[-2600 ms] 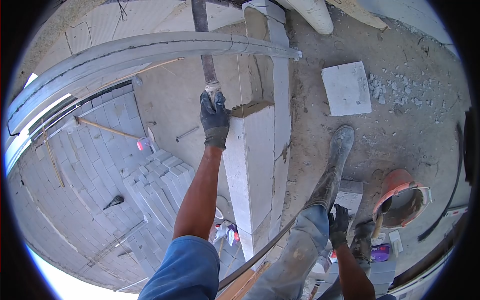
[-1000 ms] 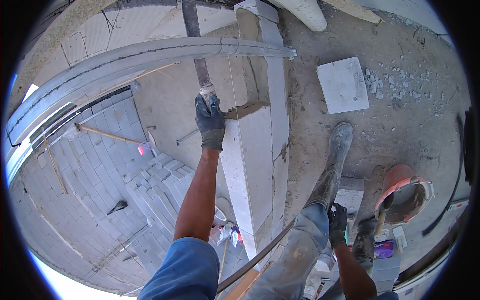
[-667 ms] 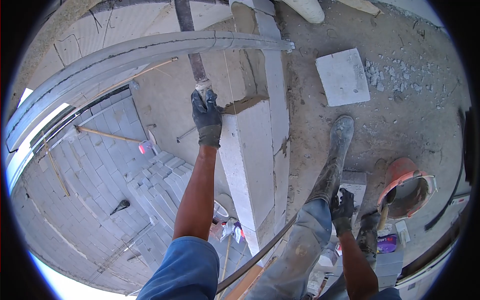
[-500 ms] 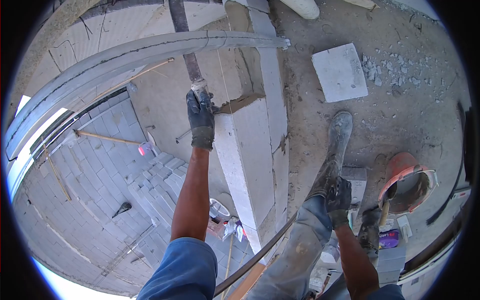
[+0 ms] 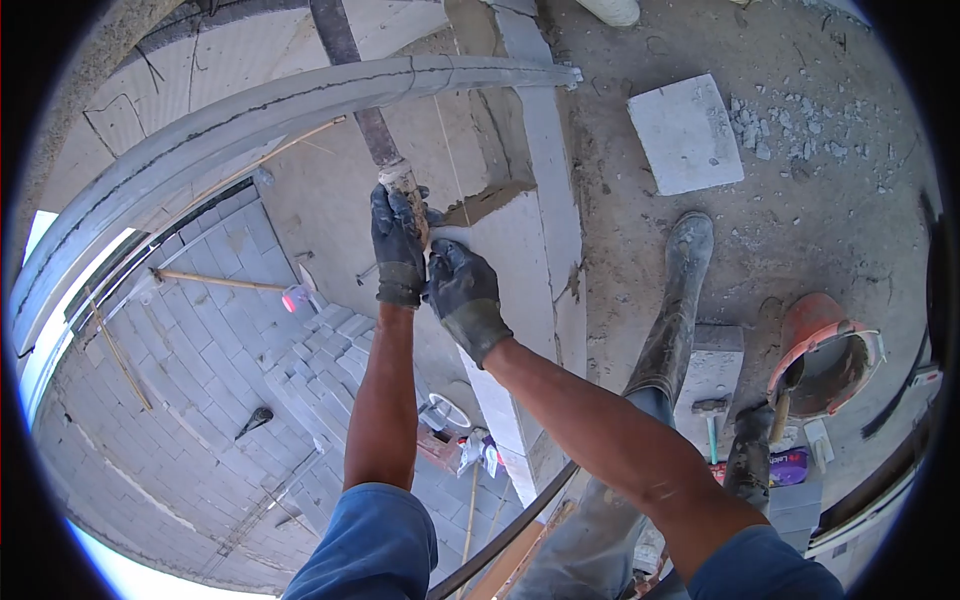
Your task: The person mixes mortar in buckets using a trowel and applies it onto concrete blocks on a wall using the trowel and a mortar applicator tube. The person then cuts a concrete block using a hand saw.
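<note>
My left hand, in a dark glove, is wrapped around the crusted, pale handle of a long dark blade. The blade runs up and away under the grey curved beam; no teeth can be made out. My right hand, gloved too, is curled beside the handle's lower end, close to my left hand. What its fingers pinch, if anything, is hidden. Both hands are over the edge of a pale block wall, near a joint with brown mortar. A thin string stretches past the blade.
A curved grey beam crosses above. On the right floor lie a white block and rubble. An orange bucket with grey contents, a hammer and a grey block are by my boots. Stacked blocks stand lower, left.
My right hand has come from beside my knee up to the left hand at the blade's handle. The left hand keeps its grip. The view has shifted slightly.
</note>
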A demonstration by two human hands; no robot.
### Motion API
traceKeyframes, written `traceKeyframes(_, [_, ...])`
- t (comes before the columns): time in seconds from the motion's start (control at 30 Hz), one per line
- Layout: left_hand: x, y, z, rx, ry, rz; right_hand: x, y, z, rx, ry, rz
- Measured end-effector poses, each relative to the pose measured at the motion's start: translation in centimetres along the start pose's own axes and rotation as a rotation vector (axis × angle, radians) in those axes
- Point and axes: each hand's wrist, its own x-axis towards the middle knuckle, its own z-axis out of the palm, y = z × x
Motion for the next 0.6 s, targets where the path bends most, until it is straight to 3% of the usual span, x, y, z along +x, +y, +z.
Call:
traceKeyframes(0.03, [-0.2,0.4,0.0,-0.069,0.004,-0.017,0.5,0.0,0.9,-0.216,0.061,0.075])
traceKeyframes(0.07, [-0.4,0.5,-0.3,-0.137,0.009,-0.037,0.6,0.2,1.5,-0.209,0.054,0.075])
traceKeyframes(0.23, [-3.4,2.9,-2.2,-0.172,0.074,-0.02,-1.3,-0.4,1.5,0.735,-0.147,0.353])
traceKeyframes(0.33, [-6.6,4.5,-0.5,-0.192,0.152,-0.04,-3.0,-1.0,-0.1,0.694,-0.164,0.311])
traceKeyframes(0.4, [-9.4,5.0,0.2,-0.229,0.093,-0.048,-4.8,-1.8,-2.8,0.72,-0.176,0.324])
traceKeyframes(0.47, [-13.2,5.8,1.7,-0.052,0.014,0.008,-7.2,-2.0,-6.2,0.74,-0.141,0.333])
traceKeyframes(0.53, [-16.7,6.3,4.5,-0.06,-0.002,0.13,-10.2,-1.6,-9.1,0.654,-0.104,0.204])
traceKeyframes(0.6, [-20.6,7.8,6.1,-0.144,-0.079,-0.03,-13.9,-1.4,-12.3,0.532,-0.076,0.212])
